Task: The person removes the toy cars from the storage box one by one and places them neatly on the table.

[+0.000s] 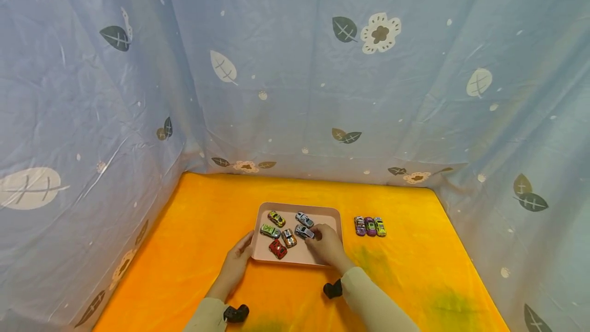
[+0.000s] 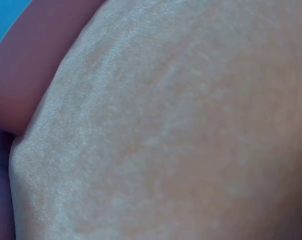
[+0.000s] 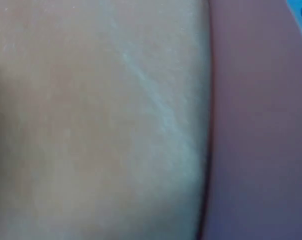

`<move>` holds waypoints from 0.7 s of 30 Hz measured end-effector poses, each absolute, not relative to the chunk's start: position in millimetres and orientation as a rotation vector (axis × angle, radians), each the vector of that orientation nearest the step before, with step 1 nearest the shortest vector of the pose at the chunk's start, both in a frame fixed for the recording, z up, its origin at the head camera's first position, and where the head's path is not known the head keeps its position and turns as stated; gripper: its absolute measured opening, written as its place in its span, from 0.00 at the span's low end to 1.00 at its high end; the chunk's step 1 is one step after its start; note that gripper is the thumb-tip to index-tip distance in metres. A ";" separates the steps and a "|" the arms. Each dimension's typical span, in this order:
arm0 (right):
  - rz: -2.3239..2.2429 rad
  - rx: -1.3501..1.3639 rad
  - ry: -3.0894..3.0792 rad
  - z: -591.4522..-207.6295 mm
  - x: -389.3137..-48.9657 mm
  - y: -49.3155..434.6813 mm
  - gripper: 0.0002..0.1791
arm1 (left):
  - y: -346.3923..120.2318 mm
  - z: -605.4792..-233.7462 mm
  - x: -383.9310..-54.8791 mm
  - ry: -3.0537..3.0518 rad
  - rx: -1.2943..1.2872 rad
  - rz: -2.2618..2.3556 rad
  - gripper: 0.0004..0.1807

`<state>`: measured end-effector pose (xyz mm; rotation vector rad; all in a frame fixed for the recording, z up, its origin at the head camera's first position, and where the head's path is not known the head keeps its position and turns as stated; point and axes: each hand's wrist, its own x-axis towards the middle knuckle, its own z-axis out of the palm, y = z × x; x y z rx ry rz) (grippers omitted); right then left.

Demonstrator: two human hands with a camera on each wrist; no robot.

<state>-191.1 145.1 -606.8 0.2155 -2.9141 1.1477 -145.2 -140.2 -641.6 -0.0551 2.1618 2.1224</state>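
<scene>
In the head view, a pale pink rectangular tray (image 1: 297,260) holds several small toy cars. My left hand (image 1: 236,261) grips the tray at its left edge. Over the tray's right half, my right hand (image 1: 328,246) pinches the rear of a silver-grey toy car (image 1: 303,231) with its fingertips. A second grey toy car (image 1: 304,219) lies just behind that one. To the left are a yellow car (image 1: 276,218), a green car (image 1: 270,230), an orange-and-white car (image 1: 289,238) and a red car (image 1: 277,249). Skin fills most of both wrist views.
Right of the tray, a purple-and-white car (image 1: 360,225), a purple car (image 1: 370,226) and a yellow-green car (image 1: 380,226) stand side by side on the orange cloth (image 1: 207,209). A blue leaf-print curtain (image 1: 286,96) encloses the back and sides.
</scene>
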 end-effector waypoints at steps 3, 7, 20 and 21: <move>1.171 0.230 -2.898 -602.1 -190.1 147.9 0.14 | -140.3 -641.5 -144.3 2.162 -0.049 2.123 0.25; 1.203 0.271 -2.871 -596.5 -190.0 151.7 0.14 | -140.5 -641.3 -144.0 2.174 -0.045 2.124 0.25; 1.264 0.114 -2.763 -579.7 -190.1 179.6 0.14 | -140.1 -641.0 -144.0 2.195 -0.054 2.108 0.25; 1.254 0.107 -2.749 -578.7 -189.8 183.0 0.14 | -139.8 -640.8 -143.9 2.197 -0.048 2.106 0.25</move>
